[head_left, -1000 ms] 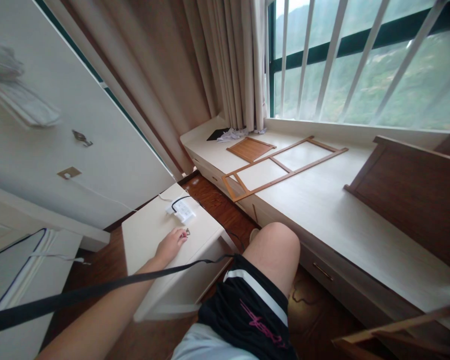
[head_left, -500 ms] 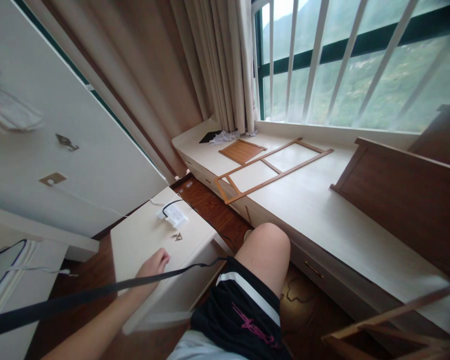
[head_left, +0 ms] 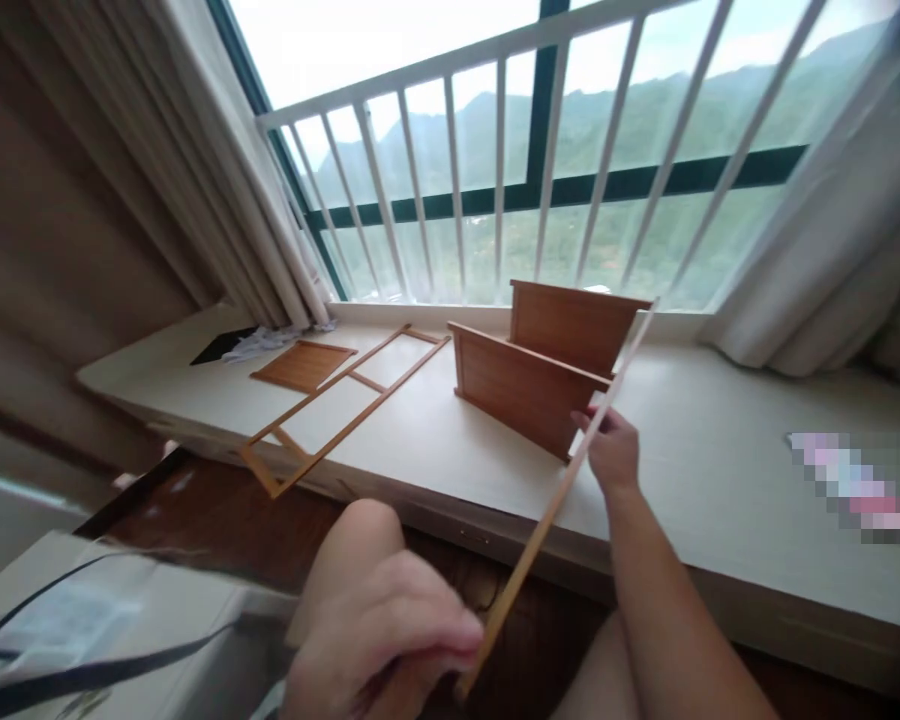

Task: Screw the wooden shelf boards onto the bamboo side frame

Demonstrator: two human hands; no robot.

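Observation:
A thin wooden frame piece (head_left: pixel 570 470) runs diagonally from near my lap up toward the window. My right hand (head_left: pixel 613 450) is closed around its upper part, over the white window ledge (head_left: pixel 435 440). My left hand (head_left: pixel 379 640), blurred by motion, is curled at the strip's lower end close to the camera. Just behind the right hand stand two brown wooden panels (head_left: pixel 529 385) on the ledge.
A long ladder-like wooden frame (head_left: pixel 341 405) and a small square panel (head_left: pixel 302 363) lie on the ledge at left, by crumpled paper (head_left: pixel 266 340) and curtains (head_left: pixel 255 200). White window bars (head_left: pixel 495 170) are behind. A white bedside cabinet (head_left: pixel 67 630) with a black strap is at bottom left.
The view swung right from the bedside cabinet to the window ledge. My left hand left the cabinet top and came to the strip's lower end; my right hand appeared holding the wooden strip.

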